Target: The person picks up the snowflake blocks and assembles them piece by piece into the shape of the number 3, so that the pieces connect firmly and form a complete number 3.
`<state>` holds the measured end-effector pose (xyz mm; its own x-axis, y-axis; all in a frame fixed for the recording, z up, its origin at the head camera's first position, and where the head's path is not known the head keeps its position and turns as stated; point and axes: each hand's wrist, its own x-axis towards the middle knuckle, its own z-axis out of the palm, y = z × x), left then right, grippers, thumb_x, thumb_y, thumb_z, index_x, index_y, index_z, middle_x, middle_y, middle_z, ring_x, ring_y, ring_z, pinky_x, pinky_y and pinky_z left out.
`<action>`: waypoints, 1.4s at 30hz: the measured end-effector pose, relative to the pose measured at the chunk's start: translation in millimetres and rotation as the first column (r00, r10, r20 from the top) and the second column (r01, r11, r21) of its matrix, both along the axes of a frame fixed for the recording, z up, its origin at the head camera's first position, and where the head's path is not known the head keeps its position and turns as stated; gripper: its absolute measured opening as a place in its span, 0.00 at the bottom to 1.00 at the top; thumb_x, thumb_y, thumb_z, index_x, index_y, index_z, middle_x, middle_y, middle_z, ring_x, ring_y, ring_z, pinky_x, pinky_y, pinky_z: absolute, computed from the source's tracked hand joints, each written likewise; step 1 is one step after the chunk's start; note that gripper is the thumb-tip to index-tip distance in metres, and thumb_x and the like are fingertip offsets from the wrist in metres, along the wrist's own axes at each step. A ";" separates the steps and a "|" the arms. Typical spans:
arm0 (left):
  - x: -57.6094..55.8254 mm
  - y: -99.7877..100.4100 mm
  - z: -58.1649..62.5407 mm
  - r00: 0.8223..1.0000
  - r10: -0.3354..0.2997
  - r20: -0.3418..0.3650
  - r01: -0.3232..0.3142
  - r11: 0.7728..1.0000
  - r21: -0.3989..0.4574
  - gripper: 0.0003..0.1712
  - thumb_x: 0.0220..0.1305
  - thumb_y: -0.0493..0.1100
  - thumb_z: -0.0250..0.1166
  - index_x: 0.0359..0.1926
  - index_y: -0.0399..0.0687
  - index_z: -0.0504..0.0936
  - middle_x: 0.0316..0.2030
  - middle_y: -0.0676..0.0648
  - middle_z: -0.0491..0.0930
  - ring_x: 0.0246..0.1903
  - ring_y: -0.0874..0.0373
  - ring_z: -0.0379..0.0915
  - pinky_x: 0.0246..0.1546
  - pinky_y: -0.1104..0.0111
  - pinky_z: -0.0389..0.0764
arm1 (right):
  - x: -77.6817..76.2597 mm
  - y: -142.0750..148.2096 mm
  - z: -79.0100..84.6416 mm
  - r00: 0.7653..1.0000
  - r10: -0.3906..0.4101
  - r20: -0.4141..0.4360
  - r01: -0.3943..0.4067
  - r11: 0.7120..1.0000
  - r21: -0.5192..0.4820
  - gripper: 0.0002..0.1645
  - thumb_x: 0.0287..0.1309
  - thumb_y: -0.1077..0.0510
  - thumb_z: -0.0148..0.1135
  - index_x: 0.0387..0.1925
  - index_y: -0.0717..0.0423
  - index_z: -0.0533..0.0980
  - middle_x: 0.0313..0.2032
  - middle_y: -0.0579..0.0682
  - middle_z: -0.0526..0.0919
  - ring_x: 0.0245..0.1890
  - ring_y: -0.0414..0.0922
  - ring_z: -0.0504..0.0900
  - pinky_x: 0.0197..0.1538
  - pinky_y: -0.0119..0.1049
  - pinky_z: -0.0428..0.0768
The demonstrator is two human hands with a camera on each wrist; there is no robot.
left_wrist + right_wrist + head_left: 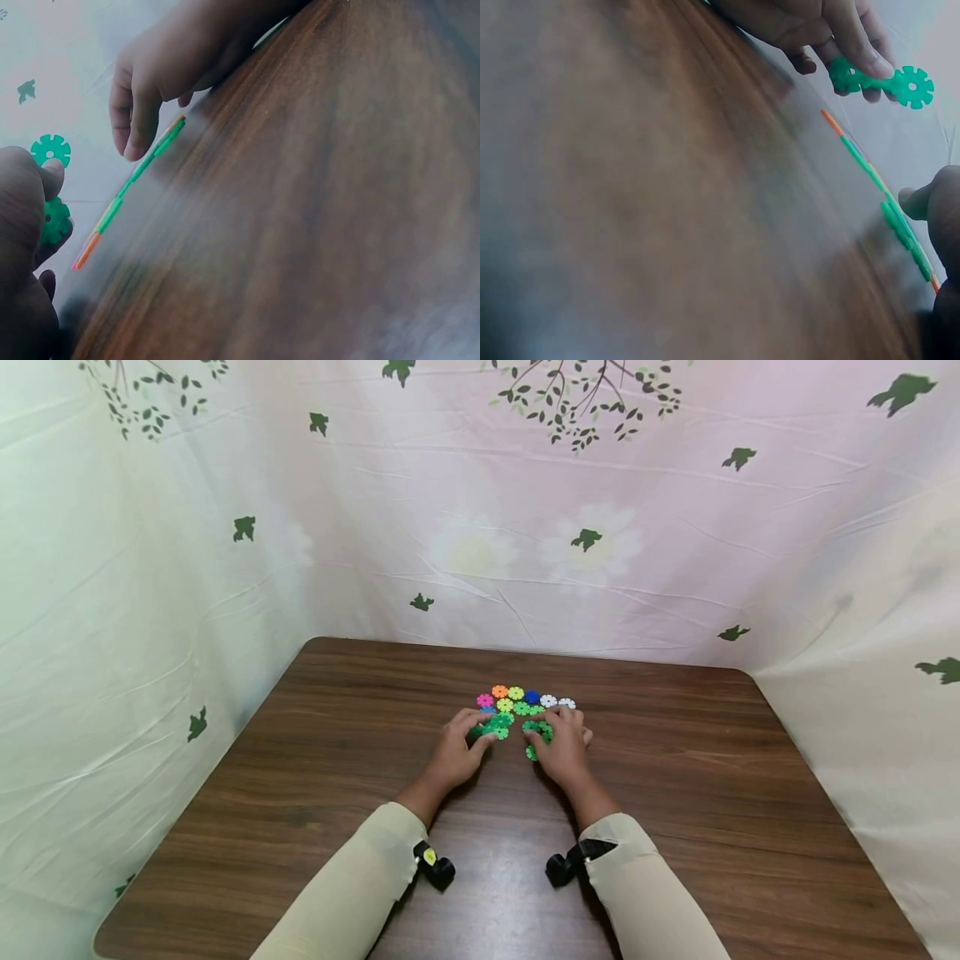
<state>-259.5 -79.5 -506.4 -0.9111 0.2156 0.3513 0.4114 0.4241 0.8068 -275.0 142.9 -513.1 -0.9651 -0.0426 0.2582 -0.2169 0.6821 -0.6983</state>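
My left hand (456, 752) pinches joined green snowflake discs (500, 723) between thumb and fingers. The right wrist view shows this green piece (913, 87) lifted off the table, one notched disc sticking out past the thumb. Opposite, my right hand (564, 747) bends its thumb and fingers around a second group of green snowflake discs (532, 752), low at the tabletop. Seen edge-on in the right wrist view, these green discs (904, 234) lie under the thumb (915, 201); the fingers' far side is hidden.
Beyond the hands, notched discs lie flat in a cluster: orange (500, 691), pink (485, 700), yellow (516, 692), blue (532, 697), white (549, 700) and green (521, 708). They rest on a brown wooden table (337, 760). Patterned cloth (480, 527) hangs behind it and at both sides.
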 end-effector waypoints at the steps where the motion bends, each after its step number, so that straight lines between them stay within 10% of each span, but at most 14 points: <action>1: 0.0 0.1 0.0 1.000 -0.001 0.001 0.001 1.000 -0.003 0.22 0.76 0.35 0.69 0.68 0.35 0.83 0.61 0.35 0.82 0.66 0.39 0.79 0.71 0.43 0.77 | -1.0 0.4 -0.4 1.000 -0.005 0.006 0.005 1.000 0.007 0.19 0.71 0.54 0.74 0.58 0.57 0.86 0.63 0.60 0.76 0.70 0.62 0.65 0.67 0.66 0.55; 42: 3.5 -0.5 1.8 0.998 -0.039 -0.045 0.040 0.999 0.012 0.26 0.77 0.32 0.66 0.73 0.44 0.81 0.66 0.36 0.82 0.69 0.41 0.79 0.72 0.43 0.77 | -2.2 -0.8 2.8 0.998 0.012 0.064 -0.016 0.998 0.063 0.17 0.73 0.55 0.72 0.58 0.53 0.80 0.64 0.60 0.77 0.72 0.63 0.62 0.66 0.68 0.53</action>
<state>-256.0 -80.0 -504.6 -0.8852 0.2461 0.3947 0.4636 0.3965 0.7924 -277.2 142.1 -510.4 -0.9786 -0.0705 0.1931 -0.1835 0.7229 -0.6661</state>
